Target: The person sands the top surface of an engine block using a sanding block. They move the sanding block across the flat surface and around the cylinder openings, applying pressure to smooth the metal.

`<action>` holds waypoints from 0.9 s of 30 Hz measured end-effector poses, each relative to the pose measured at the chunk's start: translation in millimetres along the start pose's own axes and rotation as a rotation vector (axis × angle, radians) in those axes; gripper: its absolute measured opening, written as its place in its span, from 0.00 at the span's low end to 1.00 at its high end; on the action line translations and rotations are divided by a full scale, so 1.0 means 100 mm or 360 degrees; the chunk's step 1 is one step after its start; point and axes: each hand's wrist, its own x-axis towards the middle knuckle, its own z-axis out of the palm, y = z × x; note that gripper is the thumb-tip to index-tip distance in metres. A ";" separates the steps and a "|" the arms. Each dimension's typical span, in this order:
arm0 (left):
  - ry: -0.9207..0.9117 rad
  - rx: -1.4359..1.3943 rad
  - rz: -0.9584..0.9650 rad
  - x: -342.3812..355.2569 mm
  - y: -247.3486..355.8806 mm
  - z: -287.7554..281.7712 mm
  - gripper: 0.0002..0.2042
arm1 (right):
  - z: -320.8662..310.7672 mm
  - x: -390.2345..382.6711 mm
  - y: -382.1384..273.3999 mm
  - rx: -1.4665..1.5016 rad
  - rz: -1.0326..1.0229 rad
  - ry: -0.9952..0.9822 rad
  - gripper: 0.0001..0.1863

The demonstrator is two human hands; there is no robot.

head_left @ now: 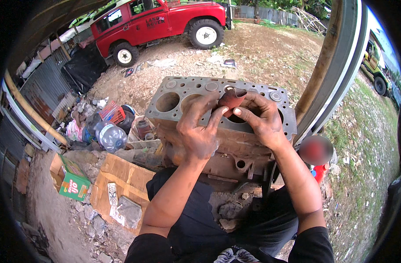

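A reddish-brown curled sheet, which looks like sandpaper [231, 101], is pinched between both hands above an engine block [229, 147]. My left hand [198, 125] grips its left side with thumb and fingers. On its right side, my right hand [264, 118] closes on it with the thumb pressed near the lower edge. The block's flat grey top has round cylinder bores and smaller holes; the leftmost bore [167, 101] shows fully, while my hands partly cover the others. Rust-brown colours the block's near side.
At the left lie a clear plastic jug [112, 137], a green box [74, 182] and flattened cardboard [117, 173] with a grey piece [129, 212] on it. A post [316, 65] stands at the right, close to the block. Beyond, a red vehicle [165, 24] is parked.
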 end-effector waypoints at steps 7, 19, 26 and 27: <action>-0.0020 -0.0011 -0.0091 0.00 0.07 0.03 0.15 | 0.00 -0.01 0.02 0.0188 -0.0060 -0.0070 0.21; -0.0074 -0.0023 -0.0069 0.02 -0.05 -0.10 0.11 | -0.03 -0.01 0.06 -0.0267 -0.0192 0.0059 0.16; -0.0093 0.0032 -0.0069 -0.01 -0.09 -0.09 0.13 | 0.01 -0.03 -0.01 -0.0139 -0.0016 0.0079 0.18; -0.0112 0.0048 -0.0076 0.02 -0.10 -0.07 0.13 | 0.01 -0.02 0.00 -0.0168 -0.0043 0.0078 0.17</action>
